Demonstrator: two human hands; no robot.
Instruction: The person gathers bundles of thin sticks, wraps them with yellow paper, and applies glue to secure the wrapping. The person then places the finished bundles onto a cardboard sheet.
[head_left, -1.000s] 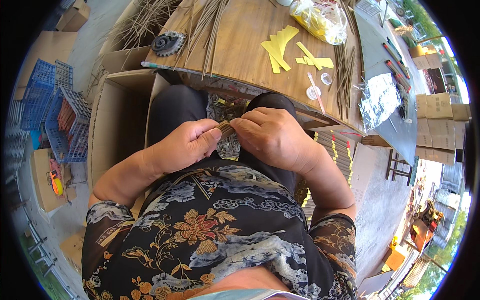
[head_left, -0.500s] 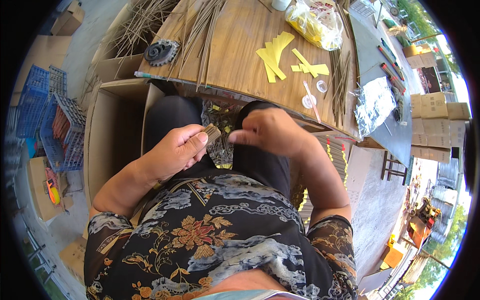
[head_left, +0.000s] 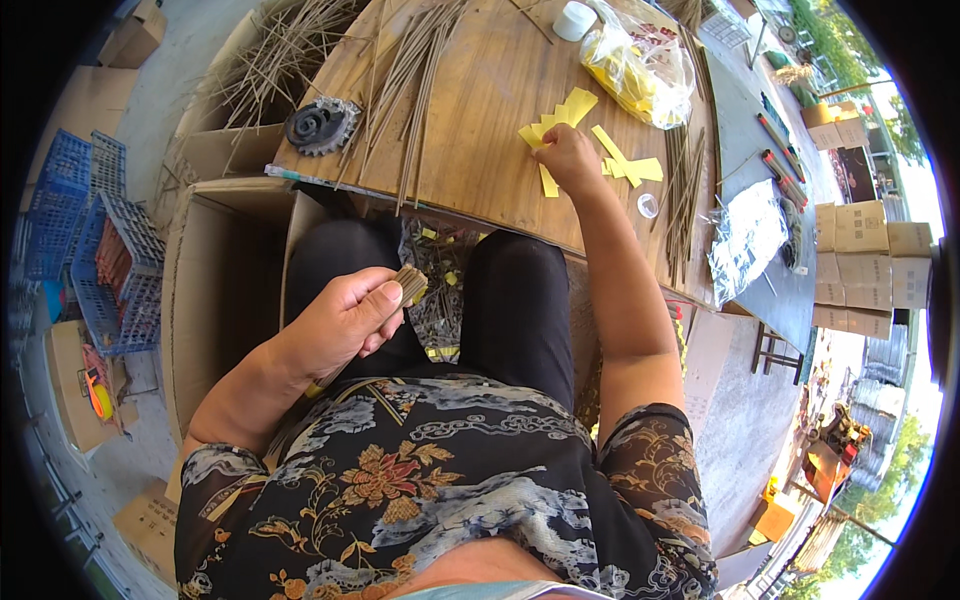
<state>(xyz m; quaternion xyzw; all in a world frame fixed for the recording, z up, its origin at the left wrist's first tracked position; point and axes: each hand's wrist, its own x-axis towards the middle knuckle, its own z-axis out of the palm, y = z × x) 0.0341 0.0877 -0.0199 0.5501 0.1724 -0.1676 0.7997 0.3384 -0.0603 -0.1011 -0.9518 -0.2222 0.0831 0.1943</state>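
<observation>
My left hand (head_left: 352,312) is wrapped round a bundle of thin brown sticks (head_left: 411,281) above my left thigh. The sticks' even ends stick out past the thumb, with a bit of yellow beside them. On the wooden table, my right hand (head_left: 570,160) is at a fanned pile of yellow paper strips (head_left: 574,104). Its fingers are bent and pinched together on the strips' near part; the fingertips are partly hidden. Just right of that hand lie several crossed yellow strips (head_left: 618,158).
Loose brown sticks (head_left: 420,80) and a black toothed metal part (head_left: 322,126) lie on the table's left side. A clear bag of yellow material (head_left: 635,75) and a white tub (head_left: 574,20) are at the back. An open cardboard box (head_left: 230,290) stands left of my legs.
My right hand has moved from over my lap, near the bundle, forward to the yellow strips on the table. My left hand keeps its hold and has shifted slightly left and down.
</observation>
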